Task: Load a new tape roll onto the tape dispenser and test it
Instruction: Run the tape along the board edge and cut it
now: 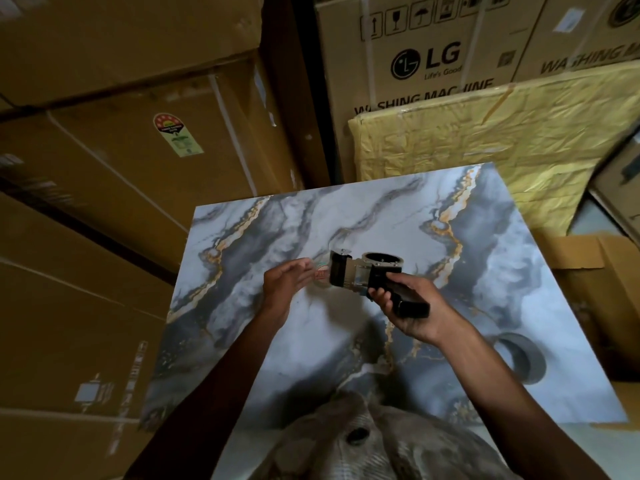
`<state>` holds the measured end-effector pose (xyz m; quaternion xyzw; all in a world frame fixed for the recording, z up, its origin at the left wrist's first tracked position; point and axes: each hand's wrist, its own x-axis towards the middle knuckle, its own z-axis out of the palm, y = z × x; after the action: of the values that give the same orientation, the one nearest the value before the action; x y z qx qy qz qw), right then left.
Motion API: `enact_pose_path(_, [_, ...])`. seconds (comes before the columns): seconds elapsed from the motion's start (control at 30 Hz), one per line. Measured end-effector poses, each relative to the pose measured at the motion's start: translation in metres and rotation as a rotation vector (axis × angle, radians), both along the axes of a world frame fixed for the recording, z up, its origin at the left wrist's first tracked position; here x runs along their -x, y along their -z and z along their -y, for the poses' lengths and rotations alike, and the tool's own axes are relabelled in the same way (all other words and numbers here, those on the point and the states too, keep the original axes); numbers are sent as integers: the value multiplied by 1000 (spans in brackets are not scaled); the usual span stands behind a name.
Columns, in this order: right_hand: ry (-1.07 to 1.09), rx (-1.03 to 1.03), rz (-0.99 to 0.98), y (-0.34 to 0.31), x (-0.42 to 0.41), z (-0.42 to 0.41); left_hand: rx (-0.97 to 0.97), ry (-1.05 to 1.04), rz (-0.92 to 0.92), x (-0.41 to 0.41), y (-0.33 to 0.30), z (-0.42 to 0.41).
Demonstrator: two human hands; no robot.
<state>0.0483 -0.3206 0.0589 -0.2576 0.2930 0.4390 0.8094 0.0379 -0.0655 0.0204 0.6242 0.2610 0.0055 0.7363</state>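
A black hand-held tape dispenser (367, 273) with a metal front plate and an empty round hub is held above the marble-patterned tabletop (485, 237). My right hand (412, 306) grips its black handle. My left hand (285, 280) is just left of the dispenser's front. Its fingers curl around a clear tape roll (320, 273) with a red-printed core, largely hidden behind the hand and the dispenser.
Large cardboard boxes (121, 150) stand along the left and back, one printed LG washing machine (426, 60). A yellow wrapped package (502, 133) leans behind the table. A grey ring (523, 358) lies at the table's right edge. Cloth (346, 441) bunches at the front.
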Motion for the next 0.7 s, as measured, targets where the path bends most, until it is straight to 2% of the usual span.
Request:
enact_pose_path(0.07, [-1, 13, 7, 4, -6, 1, -30, -56, -62, 1, 3, -5])
enact_pose_path(0.17, [-8, 41, 19, 10, -16, 3, -95, -32, -111, 5, 5, -12])
enact_pose_path(0.43, [2, 36, 72, 35, -61, -16, -261, 81, -100, 21, 14, -12])
enact_pose_path(0.7, [-33, 147, 195, 61, -88, -29, -234, -35, -53, 32, 19, -2])
